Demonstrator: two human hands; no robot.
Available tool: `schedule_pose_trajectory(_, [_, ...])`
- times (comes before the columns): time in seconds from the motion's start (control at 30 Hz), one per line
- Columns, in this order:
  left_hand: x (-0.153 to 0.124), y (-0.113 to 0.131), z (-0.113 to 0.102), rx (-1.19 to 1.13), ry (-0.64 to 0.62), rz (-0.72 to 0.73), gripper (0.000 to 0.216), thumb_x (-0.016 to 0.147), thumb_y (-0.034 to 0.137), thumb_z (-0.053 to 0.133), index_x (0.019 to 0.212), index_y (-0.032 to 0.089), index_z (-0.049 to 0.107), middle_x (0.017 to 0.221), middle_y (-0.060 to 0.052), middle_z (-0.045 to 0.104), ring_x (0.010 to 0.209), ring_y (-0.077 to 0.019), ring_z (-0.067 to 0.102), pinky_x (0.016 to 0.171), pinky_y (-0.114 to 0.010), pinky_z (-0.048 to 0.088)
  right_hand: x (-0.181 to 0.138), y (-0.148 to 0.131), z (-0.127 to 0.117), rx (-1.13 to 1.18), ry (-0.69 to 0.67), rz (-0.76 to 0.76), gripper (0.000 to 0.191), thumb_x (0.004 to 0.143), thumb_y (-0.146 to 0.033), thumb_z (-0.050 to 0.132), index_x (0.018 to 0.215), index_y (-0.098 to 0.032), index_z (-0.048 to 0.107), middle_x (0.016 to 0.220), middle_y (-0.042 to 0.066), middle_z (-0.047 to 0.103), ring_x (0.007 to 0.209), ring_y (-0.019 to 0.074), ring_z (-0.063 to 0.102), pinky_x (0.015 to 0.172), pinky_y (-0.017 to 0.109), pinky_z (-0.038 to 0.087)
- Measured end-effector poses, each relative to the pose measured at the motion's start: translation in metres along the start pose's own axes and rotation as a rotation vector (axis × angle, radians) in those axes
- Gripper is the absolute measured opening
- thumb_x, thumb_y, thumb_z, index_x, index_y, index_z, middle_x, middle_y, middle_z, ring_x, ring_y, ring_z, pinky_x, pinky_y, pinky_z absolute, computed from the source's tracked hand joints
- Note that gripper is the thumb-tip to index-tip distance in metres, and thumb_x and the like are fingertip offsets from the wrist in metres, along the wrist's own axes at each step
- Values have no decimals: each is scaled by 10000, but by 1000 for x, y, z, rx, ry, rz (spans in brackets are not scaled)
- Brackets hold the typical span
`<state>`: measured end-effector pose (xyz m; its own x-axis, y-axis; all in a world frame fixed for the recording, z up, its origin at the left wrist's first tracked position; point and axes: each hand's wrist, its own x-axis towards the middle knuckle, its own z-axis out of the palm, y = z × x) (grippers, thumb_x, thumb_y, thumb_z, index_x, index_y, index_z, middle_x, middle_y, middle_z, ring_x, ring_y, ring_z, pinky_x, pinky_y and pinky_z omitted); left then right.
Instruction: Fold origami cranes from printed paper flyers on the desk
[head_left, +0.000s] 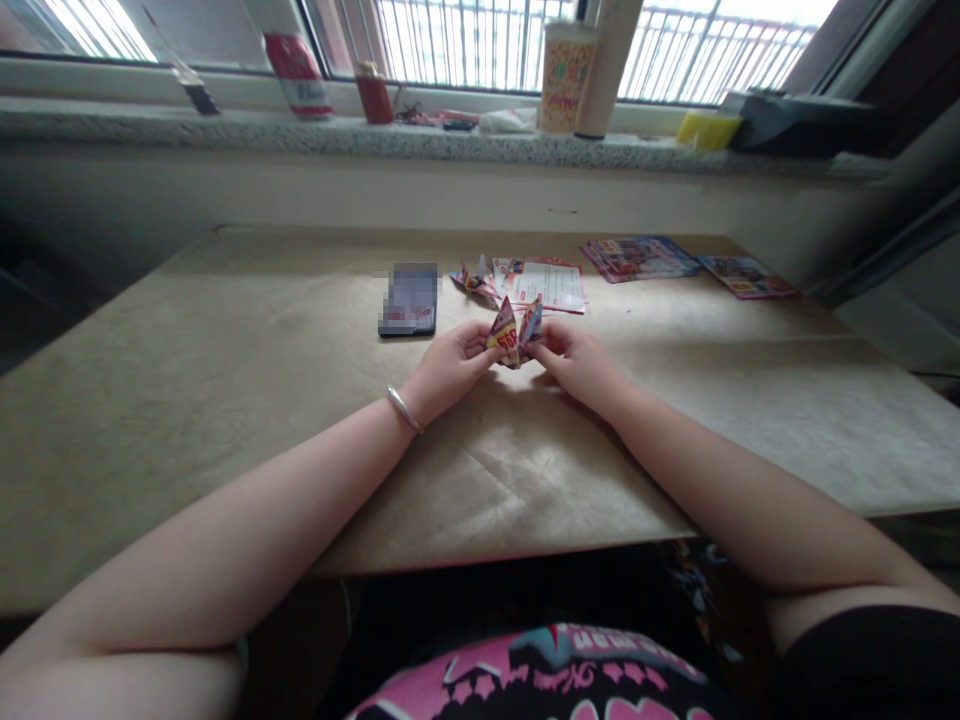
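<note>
Between my two hands, just above the table, is a small piece of folded printed paper (504, 338) with pointed flaps standing up. My left hand (459, 358) pinches its left side, thumb in front. On the opposite side, my right hand (571, 358) grips the right flap between thumb and fingers. Behind it lies another folded paper piece (474, 282) with pointed tips, beside printed sheets (551, 284) with red edges. A dark phone-like slab (409, 300), its face blurred out, rests left of my hands.
Stacks of colourful leaflets (641, 258) and more leaflets (746, 277) lie at the back right of the table (225, 420). The windowsill (450, 146) behind holds a red-and-white can (296, 75), a red container (373, 95), a patterned cup (566, 80) and a yellow item (707, 130).
</note>
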<state>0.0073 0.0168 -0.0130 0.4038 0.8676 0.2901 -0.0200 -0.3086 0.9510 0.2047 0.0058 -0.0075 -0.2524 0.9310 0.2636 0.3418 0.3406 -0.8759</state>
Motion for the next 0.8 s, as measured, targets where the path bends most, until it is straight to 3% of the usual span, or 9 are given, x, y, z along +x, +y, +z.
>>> schedule_pose_trajectory(0.2, [-1,3,5,-144,-47,-55,440,710,386,809,1003,125,609,1015,-88,705,967,-219,688,930,-374,529,3,7,5,117,-20,-18,243,798,-415,670,901,-198,631,866,35,708,820,178,658,789,334,539])
schedule_pose_trajectory(0.4, [0,1,5,-106,-32,-94,450,708,394,800,1012,131,597,1001,-81,694,925,-207,683,861,-362,544,5,9,8,278,-46,-5,285,719,-373,745,913,-212,613,909,25,702,825,183,670,820,358,544])
schedule_pose_trajectory(0.8, [2,-9,2,57,-70,-31,386,783,298,726,1091,143,552,1104,-113,663,1026,-227,659,932,-385,517,7,7,7,158,-40,-26,235,736,-336,697,902,-201,601,837,18,689,756,158,624,726,307,502])
